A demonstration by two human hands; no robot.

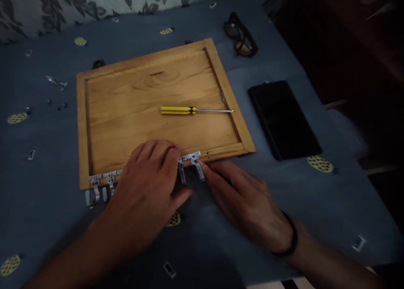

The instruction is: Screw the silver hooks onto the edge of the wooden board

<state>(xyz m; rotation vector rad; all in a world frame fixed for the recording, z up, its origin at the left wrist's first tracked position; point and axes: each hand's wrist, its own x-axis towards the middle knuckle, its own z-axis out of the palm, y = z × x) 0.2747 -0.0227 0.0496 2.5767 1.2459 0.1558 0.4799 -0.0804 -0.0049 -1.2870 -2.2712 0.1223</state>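
Note:
A wooden framed panel [151,91] lies flat on a blue cloth. Several metal hooks line its near edge: two at the left [101,187] and two near the middle [193,164]. My left hand [148,183] rests palm down over the near edge, fingers spread and touching the frame beside the middle hooks. My right hand [249,202] lies on the cloth, fingers stretched out, with fingertips against the rightmost hook. A yellow-handled screwdriver [189,110] lies on the panel, its tip pointing right.
A black phone [284,118] lies to the right of the panel. Dark glasses [241,34] sit at the back right. Small screws and metal parts [55,95] are scattered on the cloth at the left. The table's edge falls away on the right.

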